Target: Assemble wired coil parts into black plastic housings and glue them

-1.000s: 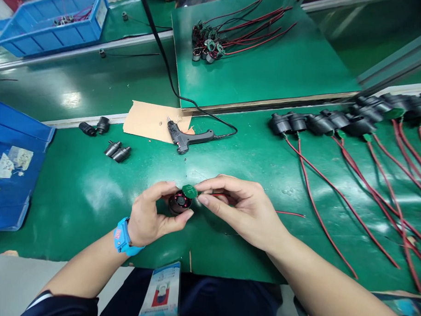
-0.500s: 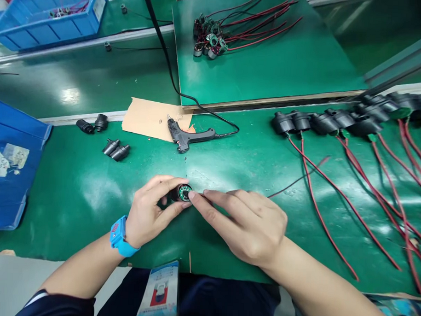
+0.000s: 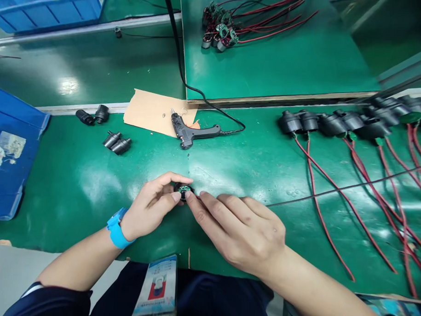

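Low over the middle of the green bench, my left hand grips a small round black housing between thumb and fingers. A green circuit board shows in the housing's open end. My right hand is closed, its thumb and index finger at the board's edge, pinching a thin dark red wire. That wire trails out past the hand to the right. What lies under the right fingertips is partly hidden.
Beyond my hands lies a black glue gun on cardboard, its cord running upward. Black housings lie at left; several wired ones line the right. Blue bins stand left. Wired boards lie on the raised board.
The housing has been tilted, so its board now faces more upward. My left thumb has shifted onto its rim. The wire's trailing end has swung out to the right. The view has shifted slightly.
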Tool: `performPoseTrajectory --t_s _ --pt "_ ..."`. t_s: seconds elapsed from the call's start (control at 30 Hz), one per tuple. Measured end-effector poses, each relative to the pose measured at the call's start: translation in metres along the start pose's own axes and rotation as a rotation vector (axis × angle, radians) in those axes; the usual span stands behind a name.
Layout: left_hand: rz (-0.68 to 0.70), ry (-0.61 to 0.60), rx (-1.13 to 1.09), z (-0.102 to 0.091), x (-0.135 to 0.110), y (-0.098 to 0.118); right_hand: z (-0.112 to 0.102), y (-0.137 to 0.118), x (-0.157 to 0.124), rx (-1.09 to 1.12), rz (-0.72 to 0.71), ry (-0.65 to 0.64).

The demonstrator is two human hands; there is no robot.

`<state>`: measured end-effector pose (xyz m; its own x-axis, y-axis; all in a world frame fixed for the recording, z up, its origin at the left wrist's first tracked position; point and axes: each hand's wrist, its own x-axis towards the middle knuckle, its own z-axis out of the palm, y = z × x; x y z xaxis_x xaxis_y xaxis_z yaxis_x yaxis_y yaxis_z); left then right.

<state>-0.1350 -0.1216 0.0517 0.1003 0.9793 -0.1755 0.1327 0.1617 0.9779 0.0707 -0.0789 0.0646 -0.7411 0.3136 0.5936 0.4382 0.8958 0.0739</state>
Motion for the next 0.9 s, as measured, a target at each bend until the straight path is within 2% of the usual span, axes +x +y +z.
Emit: performPoseTrajectory --t_s 0.17,0.27,0.43,0.7,0.9 --pt "-0.06 0.01 -0.051 0.003 0.004 -0.004 0.004 0.002 -0.001 0.065 0.034 -0.015" --pt "-0.097 0.005 -0.107 0.004 0.005 -0.004 0.006 0.007 -0.001 0.096 0.134 -0.008" --pt "-0.087 0.072 -0.043 0.004 0.006 -0.001 0.003 0.009 0.0 0.224 0.264 -0.09" --pt "-0.053 0.069 -0.001 0.008 0.005 -0.001 0.006 -0.001 0.002 0.197 0.22 -0.013" --pt "-0.14 0.024 -0.179 0.009 0.005 -0.002 0.006 -0.001 0.003 0.177 0.183 -0.029"
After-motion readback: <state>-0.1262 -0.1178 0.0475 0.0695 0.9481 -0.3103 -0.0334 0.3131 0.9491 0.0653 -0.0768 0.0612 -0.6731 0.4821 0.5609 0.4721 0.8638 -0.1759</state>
